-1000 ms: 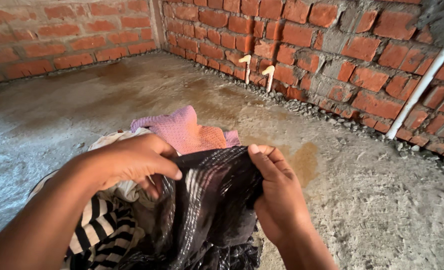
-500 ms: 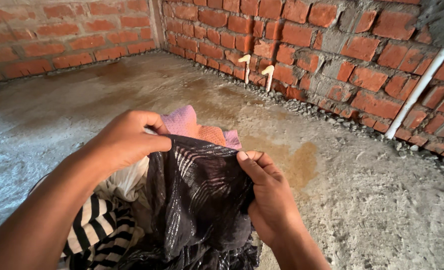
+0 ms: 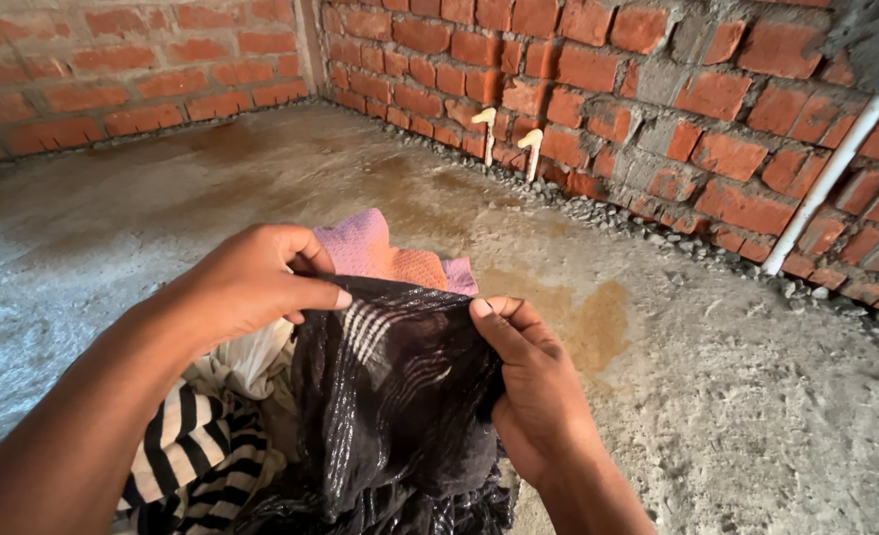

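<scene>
Bare concrete floor (image 3: 756,416) w/ red brick walls (image 3: 598,89) round it, a white pipe (image 3: 824,185) leaning on the right wall and two short white pipe stubs (image 3: 509,139) at the wall base. Low centre, a clothes pile: black-and-white striped garment (image 3: 187,461) at left, pink cloth (image 3: 360,243) w/ an orange piece behind. Over the pile hangs a sheer black fabric (image 3: 390,396) w/ pale stripes near its top edge, held up betw. both hands. Left hand (image 3: 246,282) is closed, thumb pressed vs. fingers, pinching the fabric's top left corner; right hand (image 3: 533,386) pinches the top right edge, thumb on the near face, fingers behind. To do this well, I judge: keep both pinches at the very edge, level w/ each other, pull gently apart so the thin cloth spreads flat w/o snagging, and lift enough that its lower part clears the pile.
</scene>
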